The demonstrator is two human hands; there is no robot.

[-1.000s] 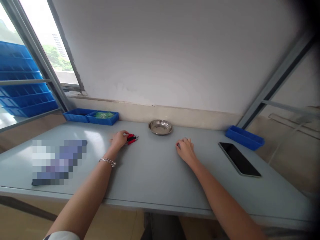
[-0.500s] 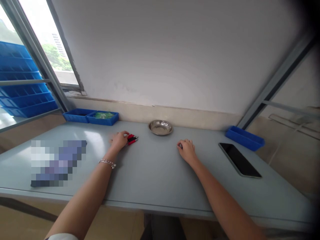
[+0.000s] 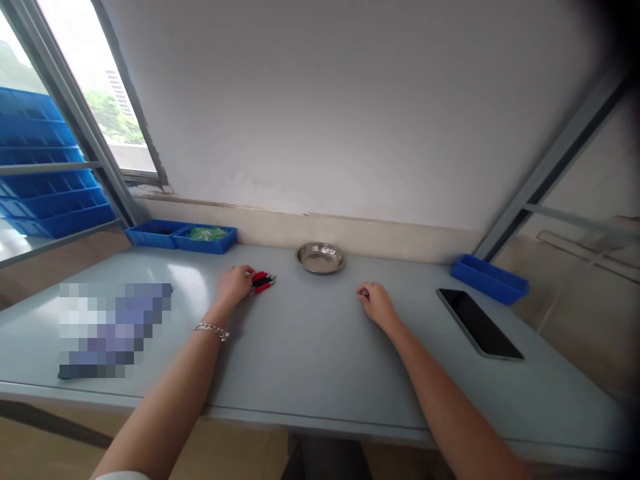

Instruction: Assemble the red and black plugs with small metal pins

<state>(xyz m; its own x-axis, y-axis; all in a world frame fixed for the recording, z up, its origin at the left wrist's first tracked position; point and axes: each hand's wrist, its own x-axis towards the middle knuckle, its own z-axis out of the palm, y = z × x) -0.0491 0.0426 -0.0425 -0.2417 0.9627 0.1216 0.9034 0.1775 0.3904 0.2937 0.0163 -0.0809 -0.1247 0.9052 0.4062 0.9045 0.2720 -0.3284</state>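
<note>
Loosely curled left hand (image 3: 234, 285), slim glossy pens (image 3: 263, 288), round metal dish (image 3: 320, 265)

head view | close above near side of table (image 3: 290, 360) | facing forward, down | wall (image 3: 320, 120) farther off

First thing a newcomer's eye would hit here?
Probably the red and black pens by the left hand, bright against the pale table. Next, likely the shiny dish at the table's back, near the middle, and the pixelated patch at left. The dark phone stands out too, lying to the right of the right hand.
</note>
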